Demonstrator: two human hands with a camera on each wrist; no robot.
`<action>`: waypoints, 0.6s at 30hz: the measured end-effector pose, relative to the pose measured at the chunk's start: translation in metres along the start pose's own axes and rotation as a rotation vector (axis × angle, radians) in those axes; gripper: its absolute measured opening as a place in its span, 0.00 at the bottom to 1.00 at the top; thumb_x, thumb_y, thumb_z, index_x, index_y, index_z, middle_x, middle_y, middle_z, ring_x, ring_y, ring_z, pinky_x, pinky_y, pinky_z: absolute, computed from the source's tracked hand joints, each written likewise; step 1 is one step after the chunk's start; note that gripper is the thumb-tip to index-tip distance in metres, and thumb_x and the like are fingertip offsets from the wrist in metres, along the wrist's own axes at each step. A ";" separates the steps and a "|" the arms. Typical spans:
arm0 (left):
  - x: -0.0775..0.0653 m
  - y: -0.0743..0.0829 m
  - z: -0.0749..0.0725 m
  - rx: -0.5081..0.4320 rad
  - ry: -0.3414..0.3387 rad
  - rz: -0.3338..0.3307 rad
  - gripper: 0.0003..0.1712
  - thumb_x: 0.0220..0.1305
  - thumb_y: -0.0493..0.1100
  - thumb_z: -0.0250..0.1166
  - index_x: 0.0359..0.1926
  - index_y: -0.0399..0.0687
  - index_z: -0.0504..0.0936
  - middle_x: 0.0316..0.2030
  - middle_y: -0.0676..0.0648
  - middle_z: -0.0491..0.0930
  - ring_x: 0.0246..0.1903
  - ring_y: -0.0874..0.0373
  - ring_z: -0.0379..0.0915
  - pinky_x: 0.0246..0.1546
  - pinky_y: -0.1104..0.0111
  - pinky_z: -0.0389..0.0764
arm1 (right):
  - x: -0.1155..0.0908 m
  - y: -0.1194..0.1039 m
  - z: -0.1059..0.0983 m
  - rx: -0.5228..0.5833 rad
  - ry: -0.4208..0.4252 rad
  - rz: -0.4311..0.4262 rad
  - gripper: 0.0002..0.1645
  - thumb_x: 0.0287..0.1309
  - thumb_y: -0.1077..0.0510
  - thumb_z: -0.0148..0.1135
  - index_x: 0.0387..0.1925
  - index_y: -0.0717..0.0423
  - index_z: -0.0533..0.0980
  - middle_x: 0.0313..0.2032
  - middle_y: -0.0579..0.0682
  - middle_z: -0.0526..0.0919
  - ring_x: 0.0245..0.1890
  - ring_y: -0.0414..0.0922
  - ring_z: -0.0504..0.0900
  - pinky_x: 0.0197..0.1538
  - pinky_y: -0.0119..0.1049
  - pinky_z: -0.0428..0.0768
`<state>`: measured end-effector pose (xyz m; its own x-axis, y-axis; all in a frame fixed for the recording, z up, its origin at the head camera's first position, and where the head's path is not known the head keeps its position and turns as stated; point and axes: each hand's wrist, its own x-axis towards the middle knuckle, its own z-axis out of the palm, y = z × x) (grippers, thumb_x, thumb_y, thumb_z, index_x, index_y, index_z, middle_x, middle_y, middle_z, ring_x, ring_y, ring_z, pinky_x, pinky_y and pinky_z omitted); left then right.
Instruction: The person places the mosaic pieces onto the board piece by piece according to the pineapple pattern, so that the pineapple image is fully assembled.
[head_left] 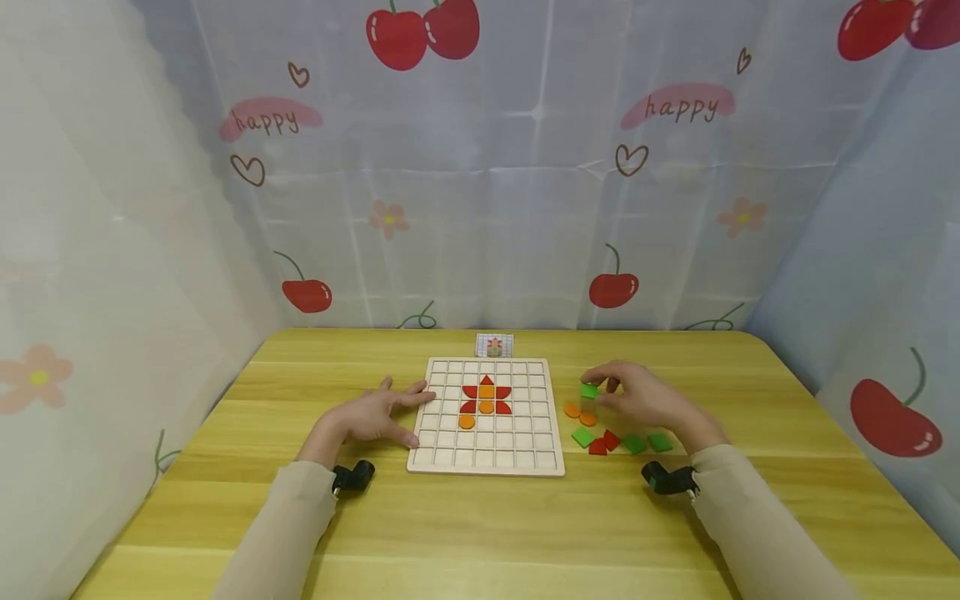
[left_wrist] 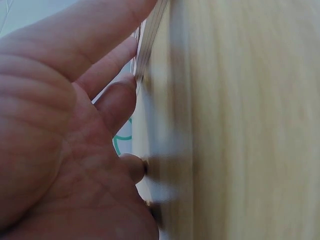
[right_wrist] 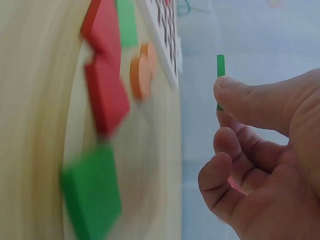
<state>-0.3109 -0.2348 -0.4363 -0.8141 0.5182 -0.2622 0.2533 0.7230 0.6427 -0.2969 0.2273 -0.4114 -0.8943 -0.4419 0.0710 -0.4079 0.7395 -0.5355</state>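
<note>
My right hand (head_left: 641, 396) pinches a thin green square tile (head_left: 589, 390) between thumb and fingers, raised to the right of a pale wooden grid board (head_left: 525, 460). In the right wrist view, that tile shows edge-on above the thumb tip, with the other fingers curled below. Fingers spread, my left hand (head_left: 370, 415) rests at the board's left edge, fingertips and thumb touching its rim. Red pieces (head_left: 502, 408), an orange square (head_left: 487, 392) and orange discs (head_left: 467, 422) form a pattern near the board's middle.
Loose pieces lie right of the board: orange discs (head_left: 588, 419), red tiles (head_left: 597, 447) and several green tiles (head_left: 660, 442). Behind the board is a small picture card (head_left: 495, 345) with a similar pattern. A printed curtain (head_left: 510, 208) hangs beyond the wooden table (head_left: 450, 533).
</note>
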 end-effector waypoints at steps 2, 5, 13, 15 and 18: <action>0.000 0.001 0.000 -0.002 0.001 -0.008 0.50 0.57 0.55 0.77 0.78 0.67 0.64 0.83 0.58 0.45 0.80 0.34 0.14 0.70 0.25 0.29 | 0.006 -0.007 0.005 0.021 -0.015 0.007 0.21 0.68 0.62 0.64 0.61 0.56 0.81 0.53 0.52 0.85 0.44 0.46 0.78 0.47 0.40 0.79; -0.001 0.001 0.000 0.001 0.007 -0.013 0.50 0.58 0.54 0.77 0.78 0.67 0.64 0.83 0.58 0.45 0.80 0.34 0.15 0.70 0.25 0.30 | 0.015 -0.020 0.014 0.049 -0.022 0.010 0.21 0.68 0.61 0.65 0.61 0.54 0.81 0.53 0.49 0.85 0.45 0.46 0.77 0.46 0.39 0.78; 0.001 0.000 0.001 -0.015 0.001 -0.011 0.50 0.57 0.54 0.77 0.78 0.66 0.65 0.83 0.57 0.46 0.80 0.34 0.14 0.70 0.25 0.29 | 0.034 -0.057 0.034 0.082 -0.045 -0.011 0.18 0.67 0.62 0.67 0.57 0.50 0.83 0.49 0.45 0.85 0.44 0.45 0.76 0.43 0.37 0.78; 0.001 0.000 0.001 -0.018 0.003 -0.013 0.50 0.57 0.54 0.77 0.78 0.66 0.65 0.83 0.57 0.45 0.80 0.34 0.14 0.70 0.25 0.29 | 0.038 -0.065 0.037 0.080 -0.050 -0.028 0.18 0.66 0.62 0.68 0.56 0.51 0.84 0.49 0.44 0.85 0.43 0.44 0.76 0.45 0.36 0.77; 0.001 0.000 0.001 -0.023 0.004 -0.011 0.50 0.57 0.54 0.77 0.78 0.66 0.65 0.83 0.57 0.45 0.80 0.34 0.14 0.70 0.25 0.28 | 0.043 -0.076 0.042 0.076 -0.062 -0.047 0.17 0.65 0.63 0.68 0.55 0.52 0.84 0.48 0.44 0.86 0.42 0.44 0.76 0.45 0.37 0.77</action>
<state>-0.3116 -0.2335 -0.4368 -0.8191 0.5080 -0.2663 0.2322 0.7182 0.6559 -0.2962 0.1306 -0.4033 -0.8604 -0.5076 0.0462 -0.4317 0.6774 -0.5956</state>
